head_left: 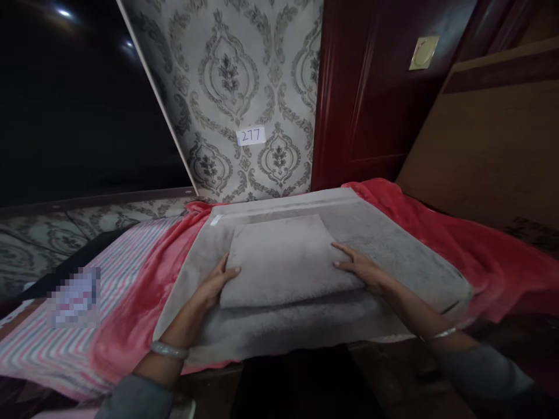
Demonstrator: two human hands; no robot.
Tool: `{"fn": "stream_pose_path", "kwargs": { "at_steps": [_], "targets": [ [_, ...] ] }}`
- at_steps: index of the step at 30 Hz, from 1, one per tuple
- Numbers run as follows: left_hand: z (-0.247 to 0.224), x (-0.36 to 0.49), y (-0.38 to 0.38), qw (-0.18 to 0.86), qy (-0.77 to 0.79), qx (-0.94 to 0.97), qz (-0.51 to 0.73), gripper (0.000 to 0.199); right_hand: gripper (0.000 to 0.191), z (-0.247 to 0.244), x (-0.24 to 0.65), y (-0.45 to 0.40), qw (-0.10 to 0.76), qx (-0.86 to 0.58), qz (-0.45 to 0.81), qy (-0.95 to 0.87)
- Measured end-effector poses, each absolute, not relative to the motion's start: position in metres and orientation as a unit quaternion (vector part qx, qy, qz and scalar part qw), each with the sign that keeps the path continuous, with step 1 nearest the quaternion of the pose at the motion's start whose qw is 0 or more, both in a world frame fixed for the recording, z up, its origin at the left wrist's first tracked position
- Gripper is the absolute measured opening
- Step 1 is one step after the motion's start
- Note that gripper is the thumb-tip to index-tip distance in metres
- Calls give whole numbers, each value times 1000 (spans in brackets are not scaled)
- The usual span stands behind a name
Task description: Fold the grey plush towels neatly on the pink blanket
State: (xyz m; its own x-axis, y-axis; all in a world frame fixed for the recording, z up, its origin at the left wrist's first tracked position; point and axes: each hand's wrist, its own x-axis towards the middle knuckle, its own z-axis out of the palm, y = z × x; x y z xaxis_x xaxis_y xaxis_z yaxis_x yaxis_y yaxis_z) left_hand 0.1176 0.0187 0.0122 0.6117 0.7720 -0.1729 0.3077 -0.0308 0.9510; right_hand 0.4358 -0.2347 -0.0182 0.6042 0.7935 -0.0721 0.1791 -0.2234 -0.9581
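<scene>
A folded light grey towel (pixel 282 256) lies in layers in the middle of a larger grey towel (pixel 393 250) spread over the surface. My left hand (pixel 218 279) holds the folded towel's left edge, thumb on top and the other fingers partly hidden at its side. At the right edge, my right hand (pixel 362 269) grips it with thumb and forefinger over the top; its remaining fingers are mostly hidden. A small white label (pixel 216 220) shows at the spread towel's far left corner.
Red plush cloth (pixel 437 238) extends beneath the grey towel on both sides. A striped cloth (pixel 126 262) lies at the left below a large dark screen (pixel 78 105). Behind stands a patterned wall with a paper (pixel 251 135) marked 277. A cardboard sheet (pixel 489 134) leans at right.
</scene>
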Motion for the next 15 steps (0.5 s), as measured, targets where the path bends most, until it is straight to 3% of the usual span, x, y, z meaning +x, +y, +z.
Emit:
{"fn": "stream_pose_path", "kwargs": {
  "at_steps": [7,11,15],
  "targets": [
    [4,114,21,559,381,710,194,75,70,-30,453,-240,508,-726,281,-370],
    [4,128,43,557,463,657,209,80,57,-25,462,-228,514,-741,281,-328],
    [2,159,64,443,515,695,236,70,51,-11,462,-191,487,-802,222,-265]
  ]
}}
